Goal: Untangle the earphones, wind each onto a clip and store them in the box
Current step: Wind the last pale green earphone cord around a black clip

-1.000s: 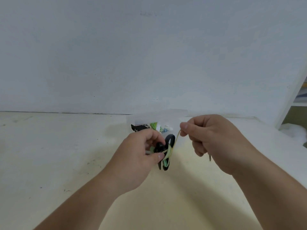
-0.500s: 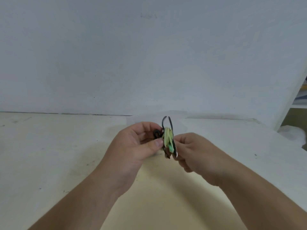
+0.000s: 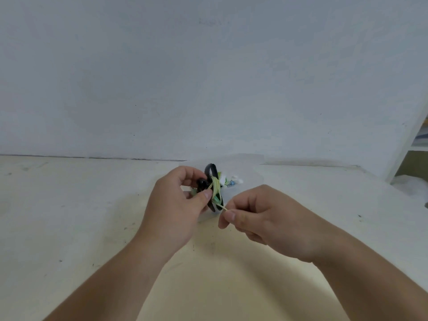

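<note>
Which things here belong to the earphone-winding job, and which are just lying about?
Job: left hand gripping the black clip; green cable wound on it; right hand pinching the cable's free end; clear box behind, more earphones inside.
Lying about: white shelf at far right; pale bundle beside it.

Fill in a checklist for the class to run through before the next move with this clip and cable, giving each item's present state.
1. Grip: left hand holds clip: ok.
2. Winding: cable lies in turns round clip: ok.
3. Free end: right hand pinches cable, taut: ok.
4. End secured on clip: not ok, not yet done.
5. Storage: box behind the hands open: cannot tell.
</note>
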Available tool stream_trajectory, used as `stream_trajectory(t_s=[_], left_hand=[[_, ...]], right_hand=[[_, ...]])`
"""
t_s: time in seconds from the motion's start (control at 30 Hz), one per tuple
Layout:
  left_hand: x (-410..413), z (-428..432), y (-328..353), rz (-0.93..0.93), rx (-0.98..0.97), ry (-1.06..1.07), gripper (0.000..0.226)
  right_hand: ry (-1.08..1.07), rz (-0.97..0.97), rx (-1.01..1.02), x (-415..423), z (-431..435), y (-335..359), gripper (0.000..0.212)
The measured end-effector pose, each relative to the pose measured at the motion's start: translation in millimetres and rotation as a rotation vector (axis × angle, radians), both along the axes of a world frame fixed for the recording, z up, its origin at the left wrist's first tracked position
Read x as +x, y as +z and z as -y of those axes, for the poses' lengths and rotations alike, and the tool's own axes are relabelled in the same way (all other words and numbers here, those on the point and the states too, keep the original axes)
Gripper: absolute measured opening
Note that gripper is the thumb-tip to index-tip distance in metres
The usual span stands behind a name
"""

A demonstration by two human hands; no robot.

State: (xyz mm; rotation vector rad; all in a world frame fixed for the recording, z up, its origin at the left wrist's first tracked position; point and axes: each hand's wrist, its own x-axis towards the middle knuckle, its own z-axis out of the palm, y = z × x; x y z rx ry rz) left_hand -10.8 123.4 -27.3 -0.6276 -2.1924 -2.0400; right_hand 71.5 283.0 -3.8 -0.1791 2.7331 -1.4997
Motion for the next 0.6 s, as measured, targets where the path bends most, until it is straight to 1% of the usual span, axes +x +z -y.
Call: stream_trajectory(t_s=[0.07, 0.13, 0.23, 0.3, 0.43, 0.6], left_hand=[[0.5, -0.7, -2.5, -0.065, -0.081, -0.036, 0.026], [1.1, -0.8, -4.5, -0.098, -0.129, -0.072, 0.03], [-0.9, -0.4, -5.2, -0.087, -0.12, -0.098, 0.035], [-0.5, -0.6, -4.5, -0.082, -0.117, -0.112, 0.032], [4.3, -1.4, -3.7, -0.128, -0.201, -0.125, 0.028], [8.9, -1.7, -4.6, -0.15, -0.231, -0.167, 0.031]], right_hand=[[-0.033, -0.051, 0.011, 0.5, 2.7, 2.5, 0.025], [-0.148, -0.116, 0.049, -1.1, 1.5, 4.4, 0.026], [-0.332, -0.158, 0.096, -4.4, -4.8, 4.4, 0.026], [-0.397, -0.154, 0.054, -5.3, -6.0, 4.2, 0.023], [-0.446, -0.213, -0.07, -4.8, -3.8, 6.4, 0.017], [-0.402, -0.282, -0.158, -3.1, -0.8, 9.3, 0.009]])
